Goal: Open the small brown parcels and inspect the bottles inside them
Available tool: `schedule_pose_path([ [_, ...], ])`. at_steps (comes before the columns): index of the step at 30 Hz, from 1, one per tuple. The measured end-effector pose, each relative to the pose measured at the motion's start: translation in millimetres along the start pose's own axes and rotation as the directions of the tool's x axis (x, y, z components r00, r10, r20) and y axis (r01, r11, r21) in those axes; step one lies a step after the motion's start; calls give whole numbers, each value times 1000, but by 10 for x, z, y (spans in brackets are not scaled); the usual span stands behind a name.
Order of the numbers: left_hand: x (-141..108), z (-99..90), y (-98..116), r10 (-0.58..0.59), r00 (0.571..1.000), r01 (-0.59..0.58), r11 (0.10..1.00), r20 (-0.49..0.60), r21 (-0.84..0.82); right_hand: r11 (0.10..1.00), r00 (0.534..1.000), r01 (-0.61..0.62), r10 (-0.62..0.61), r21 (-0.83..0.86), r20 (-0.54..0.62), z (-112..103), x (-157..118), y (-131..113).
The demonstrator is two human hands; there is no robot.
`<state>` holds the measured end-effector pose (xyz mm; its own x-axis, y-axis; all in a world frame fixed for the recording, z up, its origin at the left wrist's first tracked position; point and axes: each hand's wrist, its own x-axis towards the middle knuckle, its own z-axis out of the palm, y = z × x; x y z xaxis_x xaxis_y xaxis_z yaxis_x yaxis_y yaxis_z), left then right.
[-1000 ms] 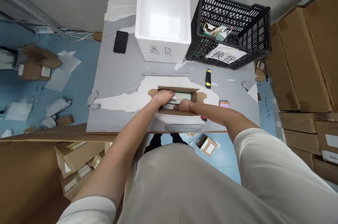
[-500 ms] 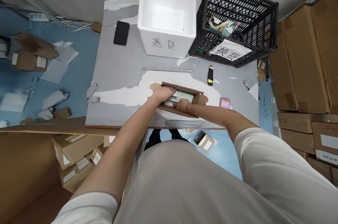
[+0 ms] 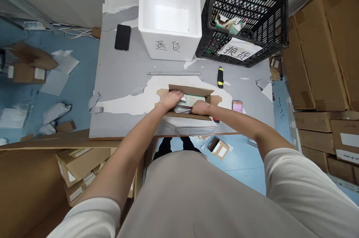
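Observation:
An open cardboard box [image 3: 193,90] lies on the table near its front edge, flaps spread at both ends. Inside it sits a pale green box [image 3: 195,99], with a greyish plastic wrapping in front of it. My left hand [image 3: 172,99] reaches over the left end, its closed fingers on the green box's left part beside a small white piece. Fingers curled, my right hand [image 3: 200,107] is inside the carton at the green box's front right; what it grips is hidden.
Behind stand a white foam box [image 3: 170,45] and a black crate [image 3: 246,40] with torn packaging inside. A black phone [image 3: 122,37], a black-yellow cutter [image 3: 220,77] and a pink-screened item [image 3: 237,106] lie on the table. Large cartons [image 3: 319,55] are stacked at right.
My right hand has shifted slightly right and its fingers have curled in more. The carton's back wall stands more upright. A small red item now shows below my right wrist. The view has shifted a little.

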<state>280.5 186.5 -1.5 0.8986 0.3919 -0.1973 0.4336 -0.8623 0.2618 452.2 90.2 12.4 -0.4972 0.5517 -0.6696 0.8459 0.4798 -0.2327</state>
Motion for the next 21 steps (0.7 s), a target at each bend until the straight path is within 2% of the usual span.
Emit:
schedule_pose_path([
  [2, -24, 33, 63, 11, 1000, -11, 1000, -7, -19, 992, 982, 12, 13, 129, -190, -9, -93, 28],
  [4, -51, 47, 114, 2, 1000, -3, 999, -12, -51, 942, 915, 41, 98, 332, -391, -18, -173, 40],
  [5, -64, 41, 127, -19, 1000, 17, 996, -21, -83, 898, 882, 65, 152, 434, -446, -20, -215, 43],
  [6, -78, 26, 131, -45, 998, 40, 990, -36, -133, 843, 862, 93, 199, 530, -467, -20, -261, 46],
  [8, -105, -28, 116, -89, 993, 64, 958, -77, -281, 701, 850, 152, 267, 697, -455, -16, -375, 50],
  [10, -124, -96, 92, -132, 986, 69, 879, -101, -471, 554, 842, 196, 329, 809, -429, -15, -504, 52],
  [12, -132, -149, 83, -198, 978, 106, 728, -59, -678, 457, 825, 225, 381, 860, -418, -29, -619, 48],
  [14, -133, -180, 98, -254, 966, 168, 512, 38, -842, 425, 794, 229, 439, 876, -420, -65, -695, 33],
  [16, -138, -205, 138, -284, 952, 195, 284, 112, -939, 415, 738, 228, 517, 881, -434, -119, -730, 1],
  [18, -159, -258, 197, -284, 949, 174, 102, 139, -979, 398, 695, 226, 574, 889, -434, -192, -751, -51],
  [20, -204, -364, 269, -249, 961, 129, 10, 123, -992, 345, 691, 225, 603, 911, -399, -288, -789, -124],
  [21, -238, -437, 306, -236, 966, 113, 7, 108, -994, 300, 692, 238, 614, 924, -378, -350, -817, -167],
])
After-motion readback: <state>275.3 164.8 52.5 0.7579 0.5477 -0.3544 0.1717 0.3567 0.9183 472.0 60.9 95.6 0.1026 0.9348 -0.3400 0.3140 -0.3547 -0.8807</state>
